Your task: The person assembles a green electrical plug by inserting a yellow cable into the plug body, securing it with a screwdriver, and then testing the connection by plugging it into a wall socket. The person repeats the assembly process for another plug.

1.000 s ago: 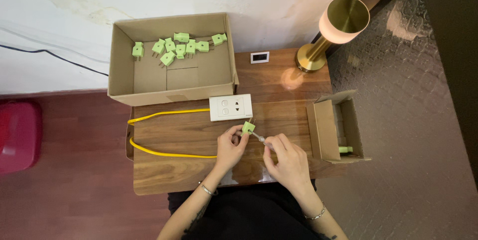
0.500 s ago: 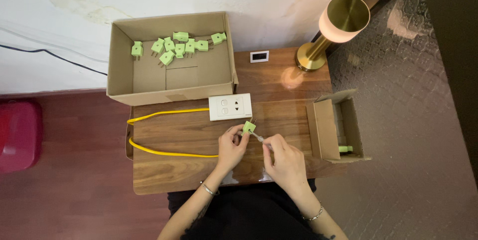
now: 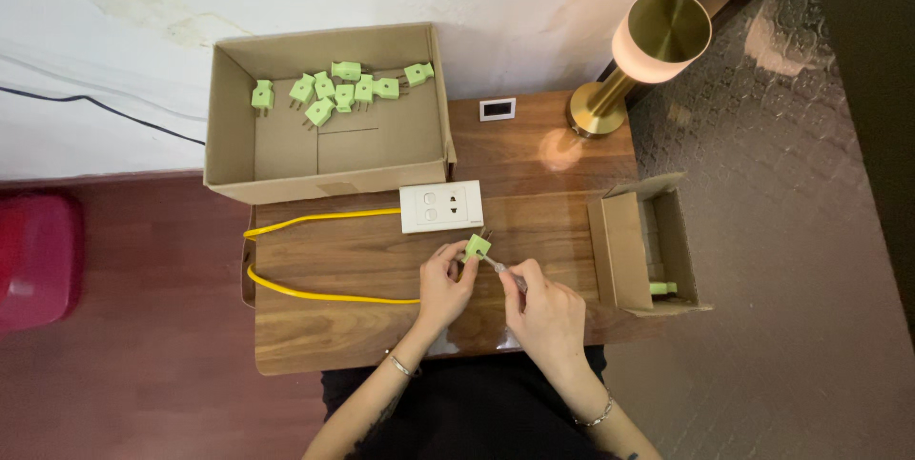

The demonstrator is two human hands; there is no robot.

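Note:
My left hand [image 3: 444,286] pinches a small green plug [image 3: 476,247] just below the white socket plate [image 3: 440,206] on the wooden table [image 3: 334,274]. My right hand [image 3: 545,311] grips a thin screwdriver [image 3: 503,269] whose tip touches the plug. A yellow cable [image 3: 305,255] loops from the socket plate across the table toward my left hand.
A large open cardboard box [image 3: 329,115] at the back holds several green plugs. A smaller open box [image 3: 640,243] at the right holds a green piece [image 3: 663,287]. A brass lamp [image 3: 637,55] and a small white device [image 3: 497,109] stand at the back. A red object [image 3: 33,260] lies on the floor, left.

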